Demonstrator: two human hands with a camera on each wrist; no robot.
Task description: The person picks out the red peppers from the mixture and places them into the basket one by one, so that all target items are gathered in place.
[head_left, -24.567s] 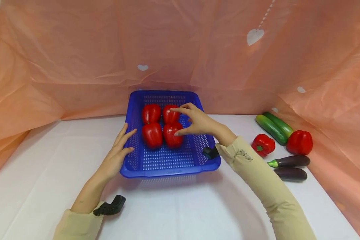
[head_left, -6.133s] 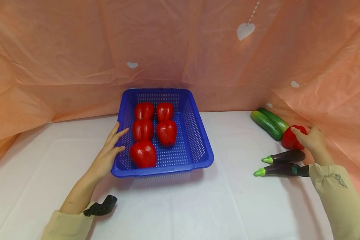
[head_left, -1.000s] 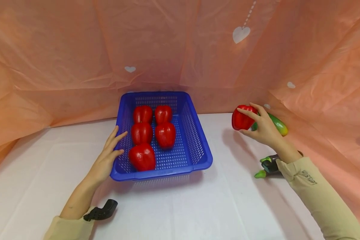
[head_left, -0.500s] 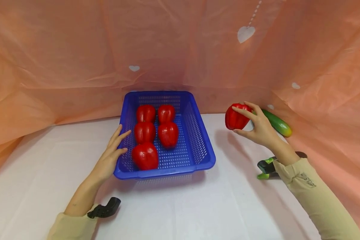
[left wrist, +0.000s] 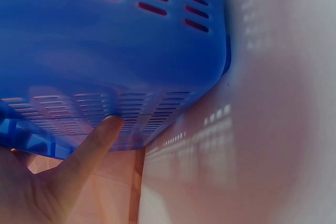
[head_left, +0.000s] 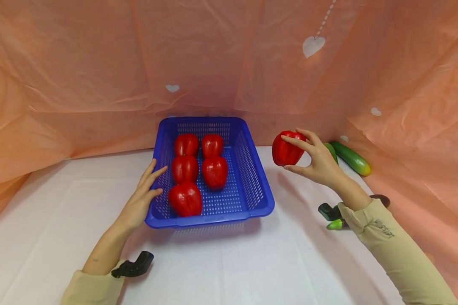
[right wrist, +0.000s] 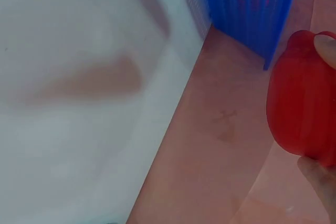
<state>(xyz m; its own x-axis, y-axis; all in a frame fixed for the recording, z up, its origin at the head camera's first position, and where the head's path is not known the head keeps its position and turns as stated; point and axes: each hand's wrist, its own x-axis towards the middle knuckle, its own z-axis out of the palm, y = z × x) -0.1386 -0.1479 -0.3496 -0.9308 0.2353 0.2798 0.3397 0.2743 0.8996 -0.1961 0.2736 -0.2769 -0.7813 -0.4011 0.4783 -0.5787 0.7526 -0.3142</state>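
Observation:
My right hand point(head_left: 320, 164) holds a red bell pepper point(head_left: 285, 149) between thumb and fingers, above the table just right of the blue basket point(head_left: 221, 219). In the right wrist view the thumb and a finger press opposite sides of that pepper point(right wrist: 299, 98). Several other red bell peppers lie in the basket, among them a front one point(head_left: 185, 199) at its near left; the right side of its floor is bare. At the basket's left side rests my left hand point(head_left: 137, 205), its fingers extended over the rim. The left wrist view shows its thumb point(left wrist: 94, 142) against the slotted outer wall.
Right of the basket, a cucumber point(head_left: 352, 159) lies near the back, with a second green one point(head_left: 331, 151) partly behind my right hand. Eggplants, one with a green stem point(head_left: 335, 224), are mostly hidden under the right forearm. An orange sheet point(head_left: 213, 63) hangs behind the white table point(head_left: 252, 267).
Over the last second my right hand has carried the red bell pepper leftward, nearer to the basket. Since the oldest frame another pepper has come into the basket. The left hand stays at the rim.

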